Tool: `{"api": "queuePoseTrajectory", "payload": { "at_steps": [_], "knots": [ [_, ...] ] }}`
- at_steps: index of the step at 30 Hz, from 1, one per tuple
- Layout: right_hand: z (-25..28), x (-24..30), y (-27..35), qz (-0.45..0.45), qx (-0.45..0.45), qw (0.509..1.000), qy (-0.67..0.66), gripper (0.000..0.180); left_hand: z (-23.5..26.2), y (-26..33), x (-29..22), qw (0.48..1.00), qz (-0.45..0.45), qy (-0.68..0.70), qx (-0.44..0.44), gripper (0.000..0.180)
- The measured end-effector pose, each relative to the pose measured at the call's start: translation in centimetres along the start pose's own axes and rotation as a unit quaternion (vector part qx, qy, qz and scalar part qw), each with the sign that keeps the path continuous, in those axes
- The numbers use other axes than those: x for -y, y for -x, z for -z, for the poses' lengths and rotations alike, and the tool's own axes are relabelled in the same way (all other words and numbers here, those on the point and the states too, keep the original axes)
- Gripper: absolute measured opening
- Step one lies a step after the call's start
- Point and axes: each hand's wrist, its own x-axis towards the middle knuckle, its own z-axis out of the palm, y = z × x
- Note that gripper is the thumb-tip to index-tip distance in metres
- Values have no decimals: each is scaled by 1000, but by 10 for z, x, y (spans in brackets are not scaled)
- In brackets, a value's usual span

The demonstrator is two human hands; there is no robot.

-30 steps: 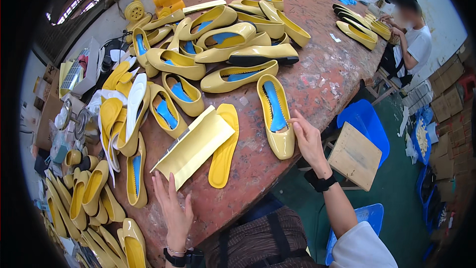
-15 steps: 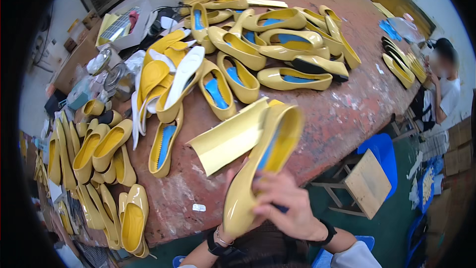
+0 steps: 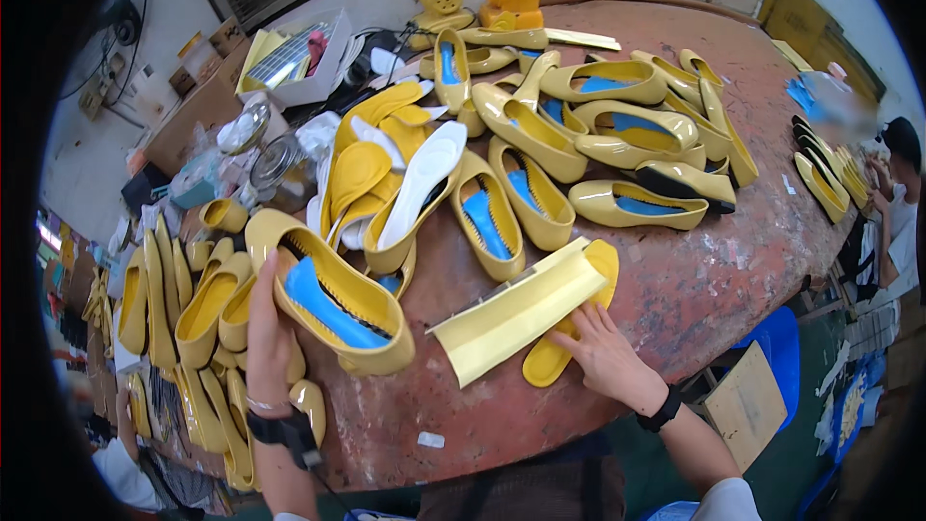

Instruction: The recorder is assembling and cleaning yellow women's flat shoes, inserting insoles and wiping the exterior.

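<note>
My left hand (image 3: 268,352) grips a glossy yellow flat shoe (image 3: 394,355) by its side, raised above the left part of the table. A bright blue inner sole and a dark toothed seam show inside it. My right hand (image 3: 610,355) reaches down with fingers stretched onto a yellow insole (image 3: 548,364) lying on the table. Beside that insole lies a creased pale yellow sheet (image 3: 516,316), covering part of its edge. More shoes with blue inside, such as one yellow shoe (image 3: 487,219), lie just beyond the sheet.
Yellow shoes (image 3: 207,314) crowd the left edge of the reddish worn table (image 3: 666,314). A heap of yellow and white insoles (image 3: 362,178) lies beyond the held shoe. At the right stand a wooden-topped stool (image 3: 748,405) and a blue chair (image 3: 779,357); another person (image 3: 902,222) sits farther off.
The shoe has gone from between both hands at the front to my left hand, farther left. My right hand has let go of it and moved onto the insole. The view has shifted.
</note>
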Motion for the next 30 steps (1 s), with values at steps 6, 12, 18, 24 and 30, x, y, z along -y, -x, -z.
{"api": "queuePoseTrajectory", "payload": {
  "at_steps": [6,12,18,24,30],
  "knots": [
    [26,-19,2,60,-12,998,23,31,-77,-43,-4,846,-333,-416,-24,75],
    [55,-21,59,-14,-244,958,-152,49,-227,11,75,690,-413,-479,351,49],
    [71,-35,148,-190,-544,507,-641,62,-393,70,195,722,-299,-428,455,64],
    [51,-37,211,-218,-520,416,-714,67,-442,85,213,848,-185,-283,408,64],
    [32,-30,206,-231,-480,342,-774,58,-292,119,84,796,-409,-325,305,56]
  ]
}}
